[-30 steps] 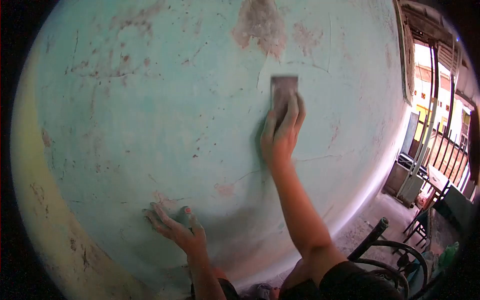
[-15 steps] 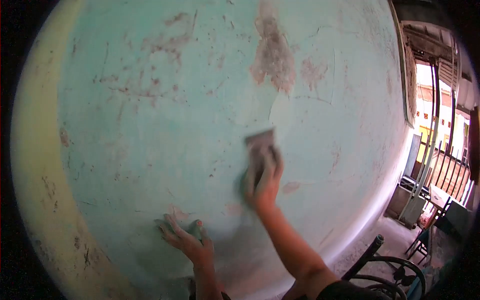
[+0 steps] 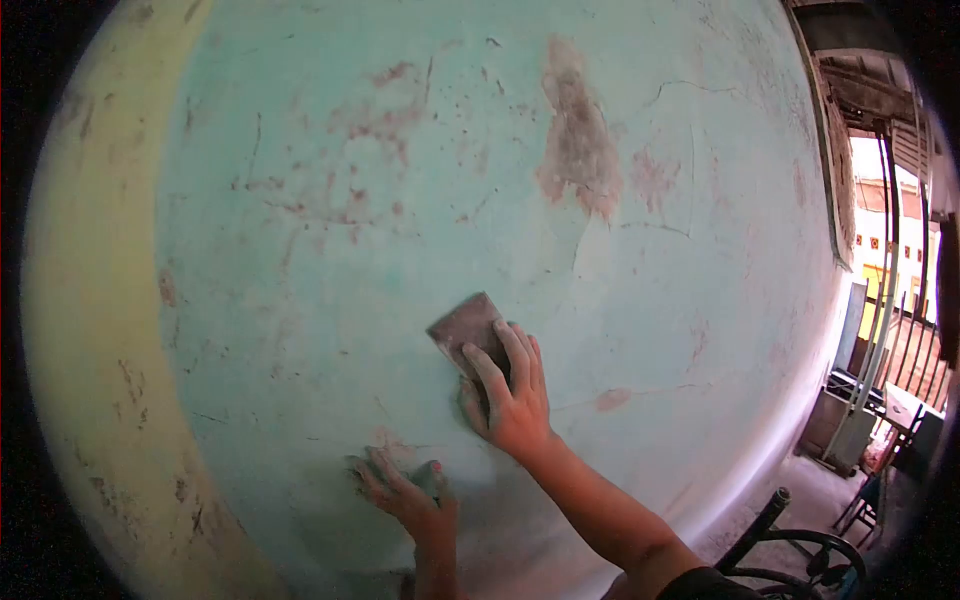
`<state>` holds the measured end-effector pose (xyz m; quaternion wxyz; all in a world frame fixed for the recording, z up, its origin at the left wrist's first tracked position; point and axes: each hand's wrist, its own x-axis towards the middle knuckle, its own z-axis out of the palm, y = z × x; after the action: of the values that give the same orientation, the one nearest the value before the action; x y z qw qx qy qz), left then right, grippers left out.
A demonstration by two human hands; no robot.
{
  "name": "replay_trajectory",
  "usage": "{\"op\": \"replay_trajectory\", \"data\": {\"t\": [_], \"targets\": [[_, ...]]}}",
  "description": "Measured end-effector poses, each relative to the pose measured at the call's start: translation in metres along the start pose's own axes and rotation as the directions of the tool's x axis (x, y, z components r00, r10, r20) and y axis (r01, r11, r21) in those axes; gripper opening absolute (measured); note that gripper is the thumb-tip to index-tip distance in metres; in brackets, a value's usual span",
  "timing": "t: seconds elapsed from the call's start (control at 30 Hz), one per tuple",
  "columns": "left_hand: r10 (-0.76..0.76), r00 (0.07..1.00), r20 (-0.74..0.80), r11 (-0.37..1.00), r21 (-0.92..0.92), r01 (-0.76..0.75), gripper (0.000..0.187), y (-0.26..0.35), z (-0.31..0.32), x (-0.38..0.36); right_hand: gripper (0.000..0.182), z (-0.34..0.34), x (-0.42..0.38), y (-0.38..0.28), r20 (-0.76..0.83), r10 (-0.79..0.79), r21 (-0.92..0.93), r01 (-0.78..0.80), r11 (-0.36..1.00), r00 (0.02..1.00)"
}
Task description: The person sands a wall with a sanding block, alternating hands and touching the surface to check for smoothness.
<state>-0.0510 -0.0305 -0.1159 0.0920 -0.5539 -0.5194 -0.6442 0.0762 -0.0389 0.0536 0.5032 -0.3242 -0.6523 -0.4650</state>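
In front of me is a green painted wall [image 3: 400,270] with cracks, stains and bare patches. My right hand [image 3: 508,392] holds a piece of sandpaper [image 3: 470,325] flat on the wall, its fingers bent over the lower right part of the dark sheet. Lower and to the left, my left hand [image 3: 412,497] leans on the wall with fingers spread and nothing in it. A large grey-brown patch of peeled paint [image 3: 582,135] shows above the right hand. A small reddish patch [image 3: 613,400] lies to the right of that hand.
A yellow band [image 3: 85,300] runs down the wall's left side. At the lower right stands a dark metal frame with curved bars [image 3: 800,545]. Beyond the wall's right edge are a barred gate [image 3: 910,345] and a pale pole [image 3: 880,320].
My right hand has moved down with the sandpaper, which is now turned at a slant. My left hand keeps its place against the wall. The whole view has shifted slightly.
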Motion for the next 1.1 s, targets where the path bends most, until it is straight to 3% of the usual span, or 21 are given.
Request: {"op": "replay_trajectory", "data": {"t": [0.13,0.27,0.37,0.5,0.6,0.7,0.77,0.8,0.9,0.97,1.03,1.1], "targets": [[-0.043,0.997,0.063,0.999,0.029,0.041,0.081,0.0,-0.007,-0.001,0.053,0.002,0.035,-0.001,-0.087,0.03,-0.02,-0.032,0.999,0.996],[-0.017,0.998,0.058,0.998,-0.054,0.02,0.083,0.002,-0.01,-0.001,0.055,0.013,0.06,-0.013,-0.163,0.086,-0.082,-0.1,0.992,0.983],[-0.029,0.999,0.04,0.997,-0.065,0.032,0.082,0.004,-0.007,-0.001,0.062,0.023,0.022,-0.034,0.065,0.021,0.065,-0.026,0.998,0.998],[-0.004,1.0,0.028,0.997,-0.073,0.006,0.082,0.003,-0.008,0.0,0.062,0.027,0.027,-0.033,0.071,-0.054,0.088,0.048,0.995,0.996],[-0.003,0.998,0.065,0.995,-0.098,0.009,0.082,0.002,-0.009,0.001,0.056,0.027,0.079,-0.017,-0.082,0.005,0.02,-0.003,1.0,0.997],[0.042,0.998,0.039,0.998,-0.045,-0.041,0.081,-0.002,-0.006,0.0,0.053,0.031,0.082,-0.028,-0.158,0.045,-0.044,-0.053,0.998,0.986],[0.035,0.999,0.026,0.998,-0.055,-0.034,0.081,0.002,-0.01,0.0,0.052,0.037,0.056,-0.038,0.008,-0.033,0.096,0.032,0.995,0.999],[0.032,0.999,0.012,0.997,-0.07,-0.031,0.082,0.003,-0.009,0.002,0.051,0.035,0.048,-0.045,0.106,-0.129,0.046,0.124,0.991,0.986],[0.021,1.0,0.014,0.994,-0.108,-0.019,0.082,0.002,-0.007,0.001,0.051,0.036,0.052,-0.034,0.16,-0.236,0.122,0.218,0.968,0.958],[-0.009,0.999,0.046,0.991,-0.132,0.015,0.083,0.008,-0.01,0.004,0.055,0.034,0.083,-0.016,0.046,-0.156,0.073,0.153,0.986,0.987],[-0.04,0.997,0.071,0.986,-0.161,0.051,0.083,0.006,-0.01,0.002,0.056,0.036,0.112,-0.003,-0.192,-0.105,-0.011,0.105,0.994,0.976],[-0.008,0.997,0.073,0.997,-0.081,0.014,0.085,-0.003,-0.002,-0.001,0.056,0.039,0.104,-0.009,-0.155,-0.109,-0.053,0.102,0.993,0.982]]}}
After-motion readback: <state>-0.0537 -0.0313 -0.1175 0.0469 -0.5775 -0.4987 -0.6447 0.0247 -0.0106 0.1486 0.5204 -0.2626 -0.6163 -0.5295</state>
